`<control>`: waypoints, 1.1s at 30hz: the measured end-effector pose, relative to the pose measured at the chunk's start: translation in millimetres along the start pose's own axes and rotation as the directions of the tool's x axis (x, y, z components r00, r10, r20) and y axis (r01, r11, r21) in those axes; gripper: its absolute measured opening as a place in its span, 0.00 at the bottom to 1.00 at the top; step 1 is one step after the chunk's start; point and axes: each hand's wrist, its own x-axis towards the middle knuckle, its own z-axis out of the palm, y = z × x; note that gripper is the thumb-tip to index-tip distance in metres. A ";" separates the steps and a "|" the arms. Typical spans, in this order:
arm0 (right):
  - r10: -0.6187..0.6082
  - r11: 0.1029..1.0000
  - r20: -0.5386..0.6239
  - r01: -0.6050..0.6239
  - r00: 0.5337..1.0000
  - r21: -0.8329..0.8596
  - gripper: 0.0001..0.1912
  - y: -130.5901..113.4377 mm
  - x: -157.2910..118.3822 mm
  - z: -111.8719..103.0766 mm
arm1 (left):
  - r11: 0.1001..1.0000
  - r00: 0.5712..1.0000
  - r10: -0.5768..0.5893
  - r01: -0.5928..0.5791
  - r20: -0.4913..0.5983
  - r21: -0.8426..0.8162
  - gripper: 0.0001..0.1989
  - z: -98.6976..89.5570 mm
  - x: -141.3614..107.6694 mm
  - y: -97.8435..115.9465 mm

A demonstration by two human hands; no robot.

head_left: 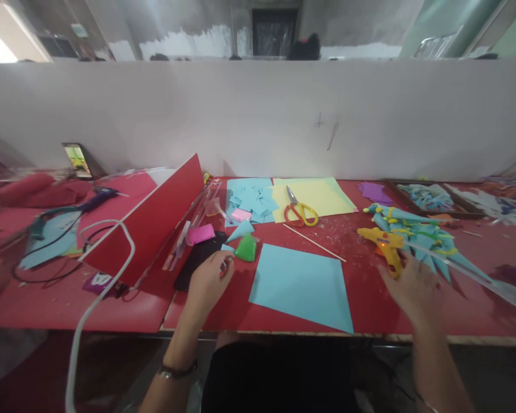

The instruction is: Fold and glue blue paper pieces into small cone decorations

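My right hand (419, 292) grips the handle of a yellow hot glue gun (382, 244), whose small light glows orange. Just behind it lie several blue paper cones (430, 229) with yellow and green trim. My left hand (210, 281) is closed, its fingertips beside a green plastic packet (246, 248); what they hold, if anything, is hidden. A small blue paper cone (241, 230) rests behind the packet. Between my hands a blue paper sheet (303, 287) lies flat, with a thin wooden stick (313, 242) beyond it.
Scissors (298, 209) with red and yellow handles rest on yellow paper (327, 195). A red board (150, 229) stands upright at left, a white cable (129, 241) in front of it. A tray (438, 198) of scraps sits back right. A white partition (258, 120) closes the table's far side.
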 end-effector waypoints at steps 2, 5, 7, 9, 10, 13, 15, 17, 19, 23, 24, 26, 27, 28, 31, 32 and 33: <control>-0.008 0.988 -0.006 0.007 1.000 -0.152 0.32 -7.3 -13.2 -4.8 | 0.999 0.999 0.033 -0.033 0.041 0.007 0.09 1.3 2.3 7.0; -0.014 0.946 -0.015 0.009 1.000 -0.324 0.31 -19.4 -30.0 -16.0 | 0.996 0.992 0.082 -0.085 0.098 0.031 0.09 2.0 7.8 16.7; -0.060 0.930 0.041 0.071 0.997 -0.361 0.27 -31.3 -37.0 -24.6 | 0.988 0.983 0.128 -0.138 0.135 0.064 0.08 3.1 13.8 21.8; -0.140 0.929 0.149 0.182 0.979 -0.323 0.22 -48.1 -40.5 -32.1 | 0.974 0.970 0.185 -0.202 0.155 0.105 0.08 5.5 22.9 25.7; -0.185 0.937 0.207 0.237 0.961 -0.258 0.20 -58.1 -41.0 -35.2 | 0.963 0.964 0.213 -0.235 0.162 0.131 0.08 7.2 29.0 27.3; -0.238 0.966 0.326 0.257 0.915 -0.013 0.17 -91.2 -36.3 -41.5 | 0.916 0.943 0.260 -0.309 0.209 0.255 0.10 13.2 51.9 31.9; -0.312 0.949 0.363 0.306 0.878 0.077 0.16 -112.0 -26.8 -43.0 | 0.890 0.945 0.238 -0.304 0.223 0.339 0.10 18.2 66.9 35.6; -0.374 0.927 0.369 0.360 0.851 0.107 0.15 -129.8 -12.8 -40.9 | 0.886 0.951 0.202 -0.279 0.232 0.371 0.10 24.5 77.0 39.6; -0.457 0.887 0.380 0.445 0.804 0.124 0.15 -144.0 2.7 -34.1 | 0.888 0.962 0.160 -0.239 0.222 0.393 0.10 32.0 80.3 42.0; -0.502 0.848 0.444 0.524 0.742 0.084 0.16 -160.7 21.4 -11.5 | 0.906 0.962 0.195 -0.252 0.193 0.340 0.08 44.5 73.9 35.3; -0.519 0.838 0.448 0.536 0.728 0.102 0.17 -162.0 21.5 -6.0 | 0.916 0.964 0.204 -0.249 0.168 0.315 0.08 45.6 71.9 31.7; -0.573 0.808 0.465 0.560 0.675 0.182 0.25 -161.1 16.8 3.0 | 0.934 0.970 0.223 -0.240 0.094 0.266 0.07 44.5 68.8 25.1; -0.594 0.793 0.487 0.567 0.641 0.220 0.32 -159.4 12.8 6.3 | 0.939 0.970 0.239 -0.245 0.055 0.241 0.08 42.7 67.3 23.3; -0.601 0.785 0.517 0.569 0.609 0.243 0.39 -157.3 8.5 8.9 | 0.941 0.965 0.260 -0.260 0.024 0.215 0.08 40.3 65.6 22.8; -0.566 0.803 0.580 0.552 0.586 0.225 0.50 -152.5 -2.0 13.0 | 0.941 0.947 0.320 -0.318 -0.005 0.120 0.07 34.0 56.4 30.0; -0.553 0.811 0.583 0.546 0.595 0.212 0.50 -152.2 -3.7 13.5 | 0.943 0.946 0.323 -0.322 -0.001 0.084 0.07 33.2 51.7 34.1; -0.548 0.814 0.583 0.544 0.600 0.205 0.49 -152.5 -4.4 13.8 | 0.946 0.947 0.321 -0.321 0.004 0.047 0.08 33.5 46.3 38.2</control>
